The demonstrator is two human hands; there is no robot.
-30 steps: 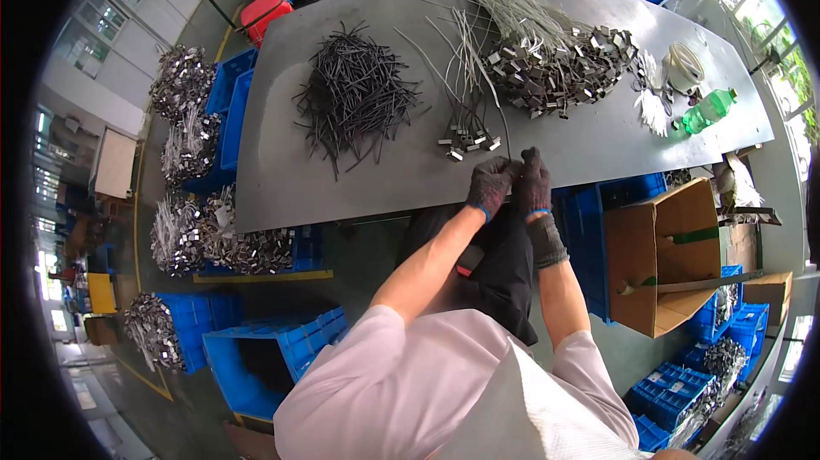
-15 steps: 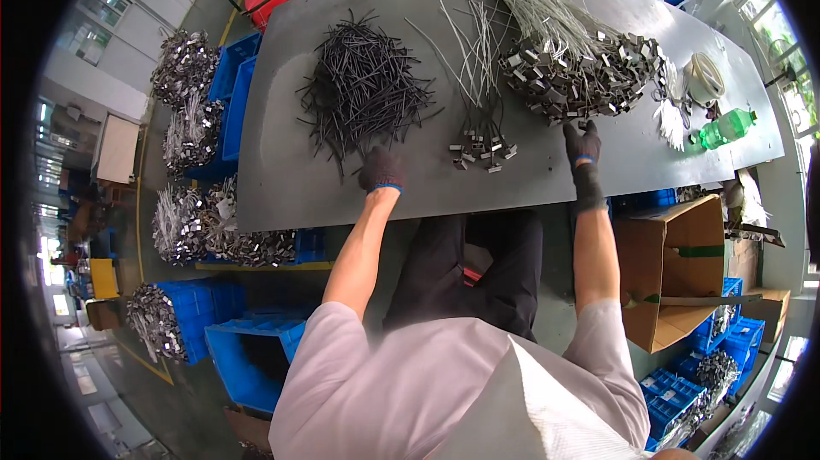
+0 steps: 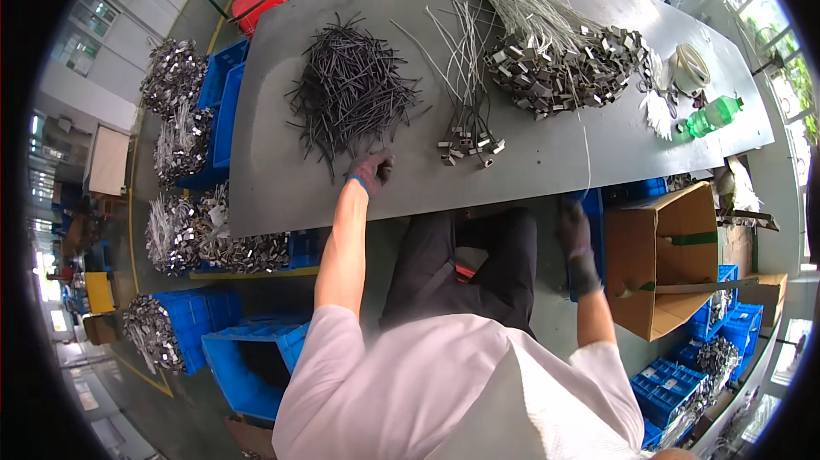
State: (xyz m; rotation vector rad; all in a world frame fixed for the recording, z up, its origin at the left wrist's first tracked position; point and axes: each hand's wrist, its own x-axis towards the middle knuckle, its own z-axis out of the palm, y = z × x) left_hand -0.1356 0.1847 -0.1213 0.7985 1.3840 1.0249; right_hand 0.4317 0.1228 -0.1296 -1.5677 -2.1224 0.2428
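Observation:
My left hand [image 3: 372, 171], in a dark glove, rests at the near edge of a pile of thin black tubes [image 3: 354, 84]. Its fingers are curled together; whatever they may hold is too small to make out. Below the table's front edge, my gloved right hand [image 3: 574, 228] is smeared by motion. A thin white wire [image 3: 587, 148] runs down over the edge to its fingers, which appear closed on it. At the right lies a big heap of white wires with metal end pieces [image 3: 568, 76]. A smaller bunch of such wires [image 3: 470, 140] lies between the two piles.
On the right of the grey metal table [image 3: 282, 178] are a green bottle [image 3: 716, 117], a roll of tape [image 3: 690, 69] and white gloves [image 3: 656, 110]. A cardboard box [image 3: 662, 255] stands below right. Blue crates [image 3: 256, 366] and heaped wire parts [image 3: 179, 76] line the left.
My right hand has moved from the heap's front down below the table edge, drawing a white wire along. My left hand has turned slightly, its fingers curled, beside the black tubes.

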